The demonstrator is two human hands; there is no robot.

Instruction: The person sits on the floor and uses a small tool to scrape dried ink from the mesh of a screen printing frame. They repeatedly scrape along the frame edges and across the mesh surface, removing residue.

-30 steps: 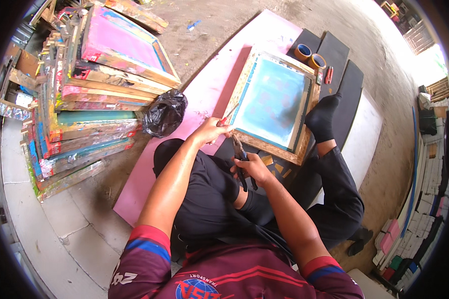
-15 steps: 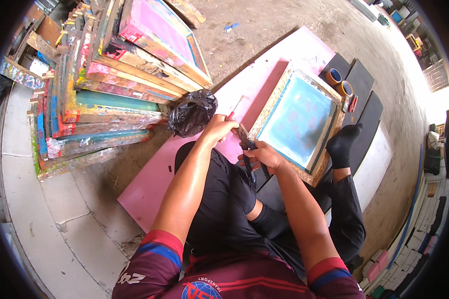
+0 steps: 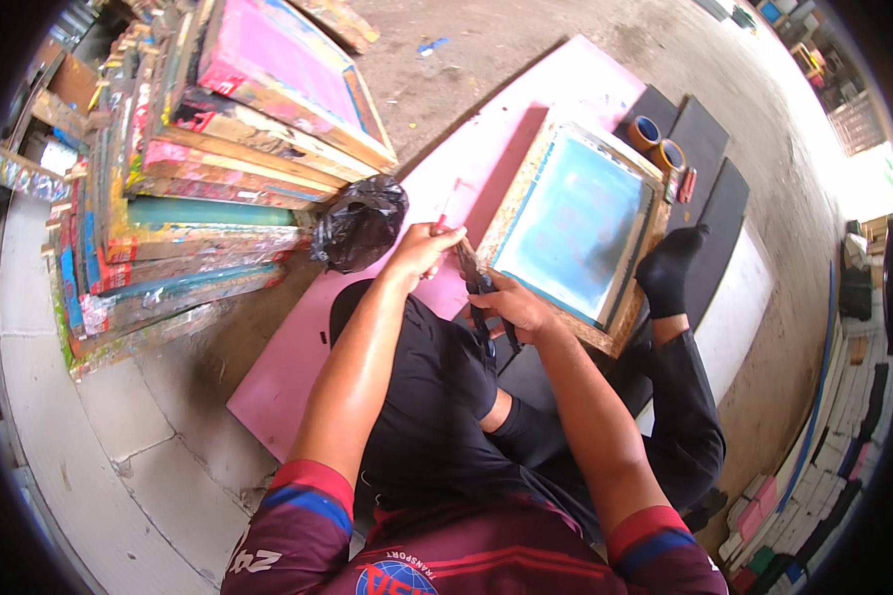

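Note:
My left hand (image 3: 425,253) is closed around a slim red tool (image 3: 443,216), whose thin shaft points away from me over the pink board. Dark scissors (image 3: 472,270) are held in my right hand (image 3: 514,305), their handles towards me and their blades beside my left fingers. Whether the blades touch anything is too small to make out. Just beyond my right hand lies a wood-framed printing screen (image 3: 583,223) with blue mesh, resting on the pink board (image 3: 303,372).
Paint-stained screen frames (image 3: 218,213) are stacked at the left. Beside them sits a crumpled black plastic bag (image 3: 362,223). Two tape rolls (image 3: 655,142) and a red-handled cutter (image 3: 687,185) lie right of the screen, near my socked foot (image 3: 673,268).
The whole view has shifted slightly, moving the surroundings left. My hands stay close together, still holding the red tool and the scissors; the scissors have turned a little.

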